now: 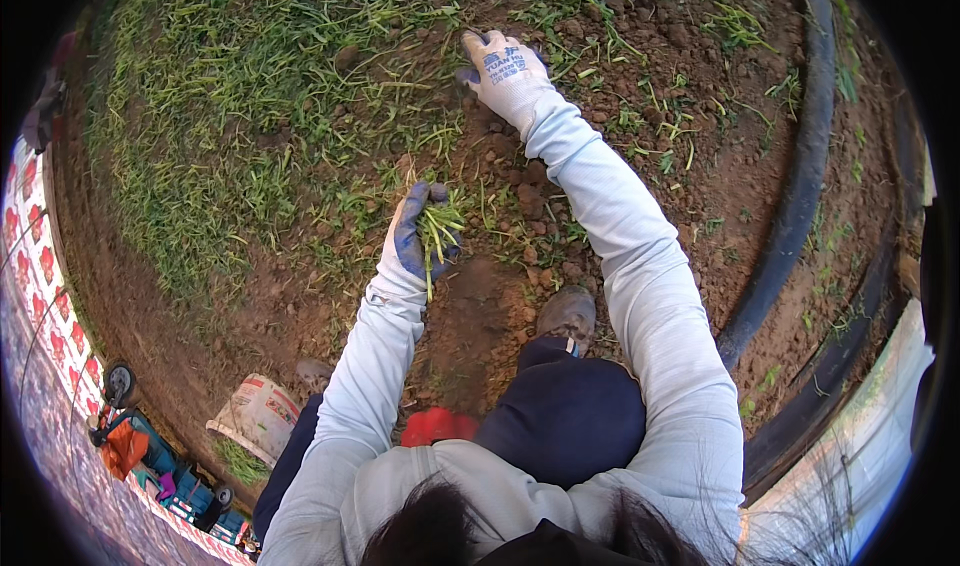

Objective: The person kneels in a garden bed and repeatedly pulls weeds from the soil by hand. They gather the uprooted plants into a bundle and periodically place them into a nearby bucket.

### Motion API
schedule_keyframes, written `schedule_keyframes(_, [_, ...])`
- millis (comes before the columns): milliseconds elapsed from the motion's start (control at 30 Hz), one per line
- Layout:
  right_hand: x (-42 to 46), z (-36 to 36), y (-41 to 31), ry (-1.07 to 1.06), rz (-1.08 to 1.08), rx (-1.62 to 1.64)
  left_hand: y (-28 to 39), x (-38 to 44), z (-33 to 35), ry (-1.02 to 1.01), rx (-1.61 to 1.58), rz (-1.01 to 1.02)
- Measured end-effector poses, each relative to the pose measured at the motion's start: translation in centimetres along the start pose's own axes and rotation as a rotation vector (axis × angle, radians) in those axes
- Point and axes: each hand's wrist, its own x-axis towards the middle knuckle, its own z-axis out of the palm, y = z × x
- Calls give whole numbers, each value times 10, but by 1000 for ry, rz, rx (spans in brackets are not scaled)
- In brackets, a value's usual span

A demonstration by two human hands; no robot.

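Note:
My left hand (424,232), in a white work glove with a blue coated palm, is closed around a small bunch of cut green stems (438,228) above bare soil. Farther out and to the right, my right hand (506,67) reaches down to the ground in a matching glove that bears printed writing. Its fingertips are at the soil beside scattered green plants (390,86); whether they pinch anything is hidden. Brown clods (531,198) lie between the two hands.
A white plastic bucket (259,416) with greens inside lies tipped at my left. A black hose (795,183) curves along the right, with plastic sheeting (862,431) beyond it. My shoe (568,315) stands on the soil. A wheeled vehicle (165,461) is at the lower left.

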Motion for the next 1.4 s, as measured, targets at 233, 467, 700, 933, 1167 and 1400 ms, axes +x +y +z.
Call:
schedule_keyframes(233, [19, 6, -12, -212, -78, -88, 3, -5, 4, 80, 79, 61])
schedule_keyframes(467, [14, -12, 35, 239, 65, 339, 2, -3, -11, 19, 12, 28])
schedule_keyframes(700, [63, -16, 86, -10, 369, -305, 4, -6, 0, 99, 95, 55])
schedule_keyframes(933, [78, -25, 88, -237, 319, -305, 9, -10, -2, 111, 74, 79])
schedule_keyframes(1167, [26, -53, 88, -45, 291, 245, 11, -8, -7, 64, 78, 46])
schedule_keyframes(1400, [-14, -21, 31, -97, 206, 71, 5, 0, 3, -6, 23, -2])
